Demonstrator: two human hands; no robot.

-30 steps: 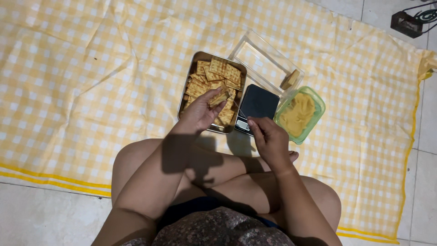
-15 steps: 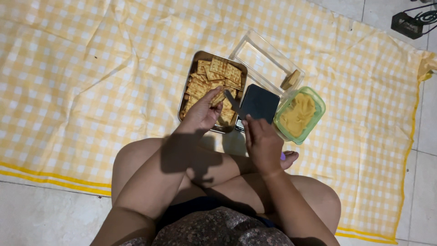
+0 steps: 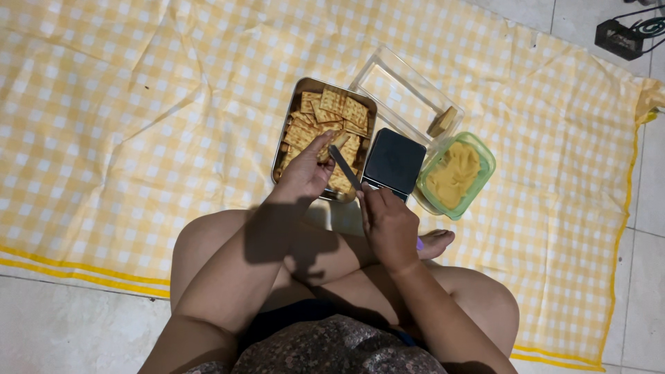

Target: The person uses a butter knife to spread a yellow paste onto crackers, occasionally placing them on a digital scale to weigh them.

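My left hand holds a square cracker just above a metal tray filled with several crackers. My right hand grips a knife, and its blade tip touches the held cracker. To the right of the tray sits a small black square scale. Beside the scale stands a green container of yellow spread.
I sit cross-legged on a yellow checked cloth spread over a tiled floor. A clear rectangular lid with a cracker piece at its corner lies behind the scale. A black device with cables sits at the top right.
My right hand has moved left from near the green container, bringing the knife blade onto the cracker held in my left hand. The left hand stayed over the tray.
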